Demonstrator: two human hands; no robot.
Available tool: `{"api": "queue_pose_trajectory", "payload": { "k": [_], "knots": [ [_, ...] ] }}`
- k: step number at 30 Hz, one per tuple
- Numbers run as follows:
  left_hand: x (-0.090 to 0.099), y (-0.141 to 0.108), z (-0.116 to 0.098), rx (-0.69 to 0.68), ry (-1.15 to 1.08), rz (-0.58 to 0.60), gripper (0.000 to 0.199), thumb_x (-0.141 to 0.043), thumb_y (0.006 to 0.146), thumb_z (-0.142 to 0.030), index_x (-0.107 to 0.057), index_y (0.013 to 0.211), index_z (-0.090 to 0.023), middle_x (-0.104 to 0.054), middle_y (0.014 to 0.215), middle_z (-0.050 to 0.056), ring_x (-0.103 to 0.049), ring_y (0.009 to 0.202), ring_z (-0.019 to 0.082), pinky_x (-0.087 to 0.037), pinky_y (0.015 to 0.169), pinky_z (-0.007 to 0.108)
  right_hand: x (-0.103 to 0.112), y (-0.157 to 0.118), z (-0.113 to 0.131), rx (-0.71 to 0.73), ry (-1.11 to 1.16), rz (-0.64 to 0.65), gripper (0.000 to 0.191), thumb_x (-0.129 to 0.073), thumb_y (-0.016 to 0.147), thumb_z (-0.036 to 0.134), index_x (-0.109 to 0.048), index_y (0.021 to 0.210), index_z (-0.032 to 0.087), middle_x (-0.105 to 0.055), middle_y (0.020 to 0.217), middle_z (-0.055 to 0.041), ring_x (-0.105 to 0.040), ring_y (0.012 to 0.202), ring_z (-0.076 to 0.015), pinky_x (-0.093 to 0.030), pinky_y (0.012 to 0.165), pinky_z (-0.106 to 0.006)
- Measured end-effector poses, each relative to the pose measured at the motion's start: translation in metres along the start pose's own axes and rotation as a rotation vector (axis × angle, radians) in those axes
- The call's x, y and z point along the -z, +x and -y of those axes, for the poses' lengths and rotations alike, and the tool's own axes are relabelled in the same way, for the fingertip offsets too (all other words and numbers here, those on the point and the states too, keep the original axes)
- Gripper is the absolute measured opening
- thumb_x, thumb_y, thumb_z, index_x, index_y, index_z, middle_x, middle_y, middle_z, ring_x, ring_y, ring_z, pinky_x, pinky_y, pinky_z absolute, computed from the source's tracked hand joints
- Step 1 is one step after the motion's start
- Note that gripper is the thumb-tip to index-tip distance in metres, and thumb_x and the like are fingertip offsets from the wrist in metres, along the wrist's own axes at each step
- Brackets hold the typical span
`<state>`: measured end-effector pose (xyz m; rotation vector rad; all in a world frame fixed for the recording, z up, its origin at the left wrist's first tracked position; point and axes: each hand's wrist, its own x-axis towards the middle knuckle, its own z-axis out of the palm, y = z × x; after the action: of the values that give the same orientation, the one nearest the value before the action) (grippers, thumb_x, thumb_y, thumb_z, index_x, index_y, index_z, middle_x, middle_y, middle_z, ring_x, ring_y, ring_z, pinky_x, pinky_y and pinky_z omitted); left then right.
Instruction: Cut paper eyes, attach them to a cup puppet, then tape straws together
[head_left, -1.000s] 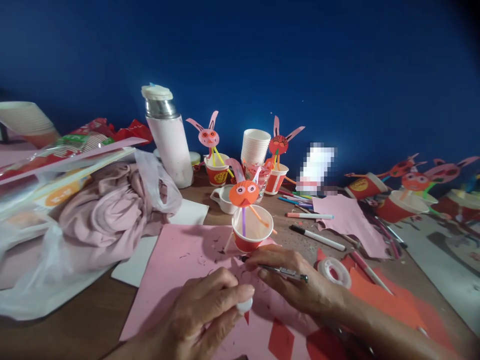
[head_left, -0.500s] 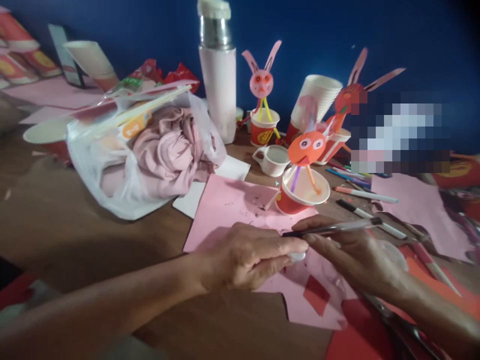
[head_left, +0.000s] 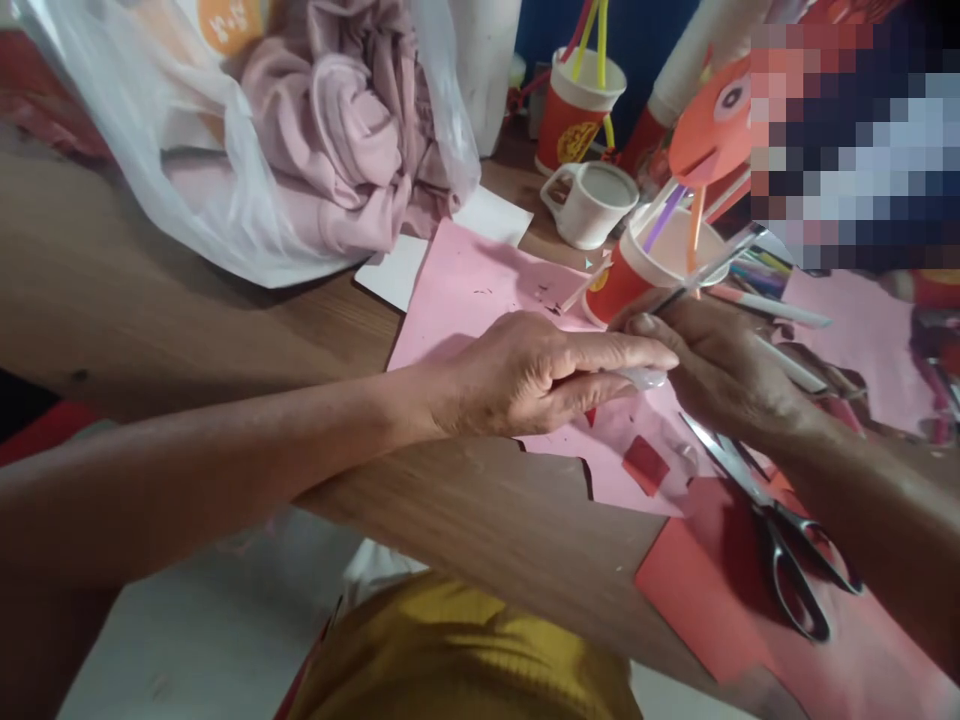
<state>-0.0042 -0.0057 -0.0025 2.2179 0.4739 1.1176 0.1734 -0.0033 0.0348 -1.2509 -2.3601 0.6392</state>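
Person's left hand (head_left: 525, 375): fingers nearly together, small white object (head_left: 645, 378) held between thumb and fingers, over right part of pink paper sheet (head_left: 450, 290). Right hand (head_left: 724, 360): fingers curled round slim clear-barrelled pen (head_left: 712, 268), tip hidden; fingertips close to left hand's, contact unclear. Red-and-white paper cup (head_left: 626, 270) with orange paper face (head_left: 712, 125) at sheet's far right corner, just beyond right hand. Black-handled metal scissors (head_left: 761, 500) on red paper (head_left: 697, 580), near table's (head_left: 450, 500) near edge. White mug (head_left: 592, 205) left of cup.
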Motion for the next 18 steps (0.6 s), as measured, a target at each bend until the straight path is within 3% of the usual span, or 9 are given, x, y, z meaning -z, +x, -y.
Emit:
{"api": "queue_pose_trajectory", "payload": {
  "k": [4, 11, 18],
  "knots": [
    [-0.0018, 0.0017, 0.0011, -0.037, 0.006, -0.019, 0.026, -0.054, 0.081, -0.018, -0.061, 0.105, -0.019, -0.067, 0.103, 0.002, -0.064, 0.090, 0.015, -0.052, 0.079, 0.022, 0.0023, 0.0029, 0.0003, -0.006, 0.022, 0.079, 0.032, -0.034, 0.090, 0.025, -0.052, 0.066, 0.013, -0.049, 0.065, 0.0020, -0.050, 0.065, -0.0088, -0.042, 0.058, -0.023],
    [-0.0021, 0.0006, 0.0027, -0.038, 0.032, -0.008, 0.025, -0.053, 0.081, -0.019, -0.060, 0.105, -0.017, -0.067, 0.102, 0.003, -0.064, 0.086, 0.014, -0.052, 0.079, 0.025, 0.0017, 0.0070, -0.0001, -0.002, -0.015, 0.206, 0.025, -0.033, 0.085, 0.014, -0.054, 0.075, 0.006, -0.060, 0.085, 0.0001, -0.051, 0.074, -0.0060, -0.042, 0.066, -0.021],
    [-0.0016, 0.0029, 0.0006, -0.032, -0.004, 0.007, 0.022, -0.052, 0.081, -0.019, -0.061, 0.101, -0.016, -0.069, 0.090, 0.002, -0.064, 0.083, 0.012, -0.050, 0.073, 0.018, 0.0046, 0.0100, -0.0068, 0.149, -0.159, 0.115, 0.029, -0.034, 0.090, 0.027, -0.054, 0.076, 0.012, -0.056, 0.072, -0.0008, -0.054, 0.066, -0.0116, -0.047, 0.061, -0.028]
  ]
}}
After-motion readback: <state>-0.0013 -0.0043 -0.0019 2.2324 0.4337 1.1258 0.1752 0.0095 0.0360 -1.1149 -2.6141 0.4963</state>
